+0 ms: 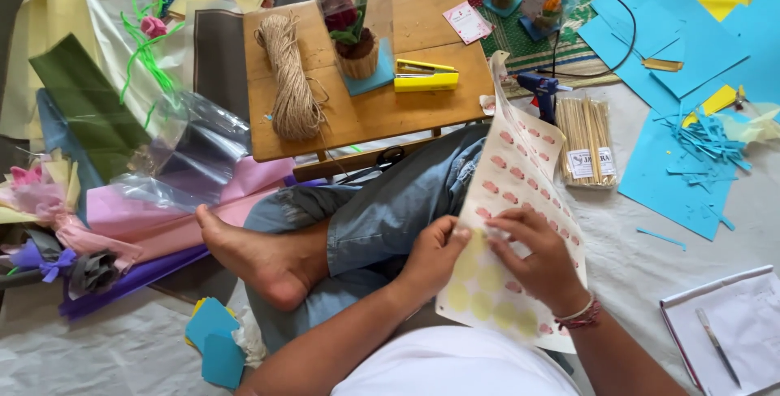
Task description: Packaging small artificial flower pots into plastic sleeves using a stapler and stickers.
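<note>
Seated cross-legged on the floor, a person steadies a sticker sheet [520, 201] with the left hand [435, 254] gripping its edge, so the right hand [536, 258] fingers can pinch at a sticker.

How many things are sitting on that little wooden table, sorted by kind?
Twine hank: 1
Wrapped potted flower: 1
Yellow stapler: 1
Small pink card: 1
Total on the wooden table: 4
</note>
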